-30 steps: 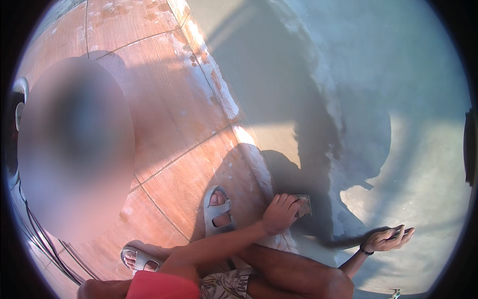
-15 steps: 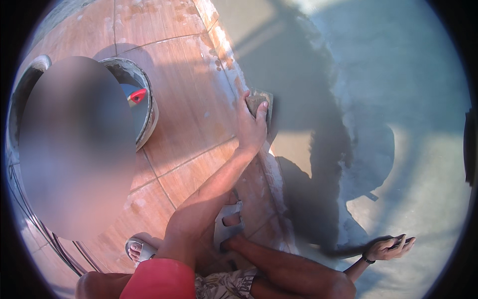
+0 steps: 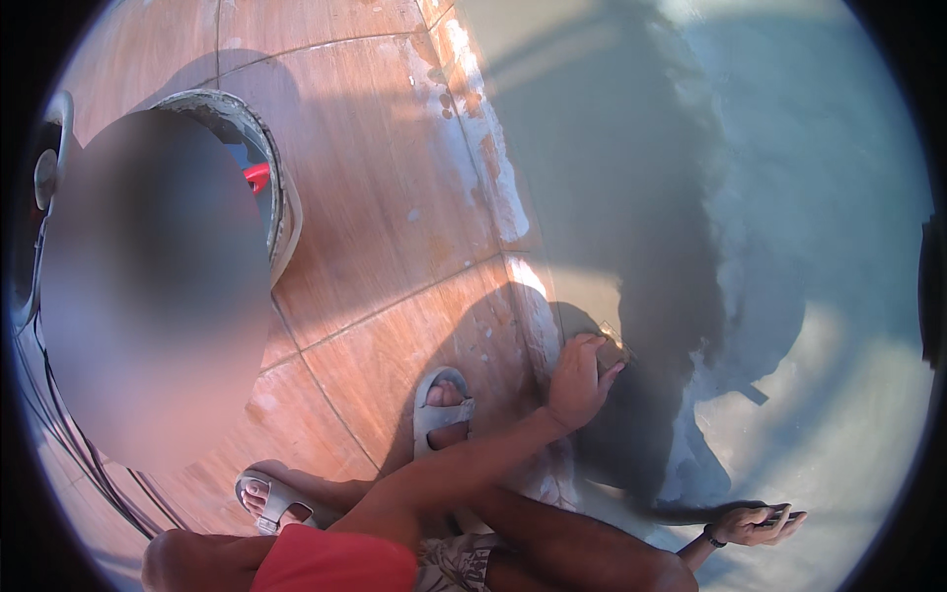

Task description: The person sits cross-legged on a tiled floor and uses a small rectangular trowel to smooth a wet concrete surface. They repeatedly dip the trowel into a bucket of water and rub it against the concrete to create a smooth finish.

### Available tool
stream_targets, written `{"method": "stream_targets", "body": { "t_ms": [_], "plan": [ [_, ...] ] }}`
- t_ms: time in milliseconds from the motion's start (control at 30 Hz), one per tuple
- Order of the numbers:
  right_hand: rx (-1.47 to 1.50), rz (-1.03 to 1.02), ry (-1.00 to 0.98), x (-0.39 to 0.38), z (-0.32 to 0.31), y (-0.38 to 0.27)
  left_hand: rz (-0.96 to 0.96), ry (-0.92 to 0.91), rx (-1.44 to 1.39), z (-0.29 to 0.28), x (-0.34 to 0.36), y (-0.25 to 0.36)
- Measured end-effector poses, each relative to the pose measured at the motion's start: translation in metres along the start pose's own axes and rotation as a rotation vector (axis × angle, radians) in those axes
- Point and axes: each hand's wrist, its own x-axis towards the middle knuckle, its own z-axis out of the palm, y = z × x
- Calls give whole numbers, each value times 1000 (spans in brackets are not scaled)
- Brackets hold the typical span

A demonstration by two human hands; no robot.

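Observation:
My left hand is closed on a small flat trowel with a brown block-like grip. The tool lies against the grey coated surface, just right of the tile edge. Fingers and shadow hide part of it. Farther right and nearer me, my right hand, with a dark band at the wrist, is held out past my knee. Its fingers are apart and loosely bent, with nothing visible in them.
Wood-look tiles with whitish smears lie under my sandalled feet. At left, a round container with a crusted rim holds something with a red part. Dark cables run along the lower left. A blurred patch covers much of the left side.
My left hand has drawn the trowel nearer to me and rightward over the grey surface. My right hand has shifted slightly, its fingers a little more bent.

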Motion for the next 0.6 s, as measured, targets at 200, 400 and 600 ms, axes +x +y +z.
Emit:
{"method": "stream_targets", "body": {
  "t_ms": [200, 400, 600],
  "plan": [
    [-27, -10, -30, -3, -11, 9, 108, 148, 111, -65, 199, -25],
    [-23, 18, -47, -5, -9, 11, -117, 242, 111, -66, 190, -37],
    [40, 52, -38, -5, -3, 14, -378, 157, -41, -20, 60, -19]
  ]
}}
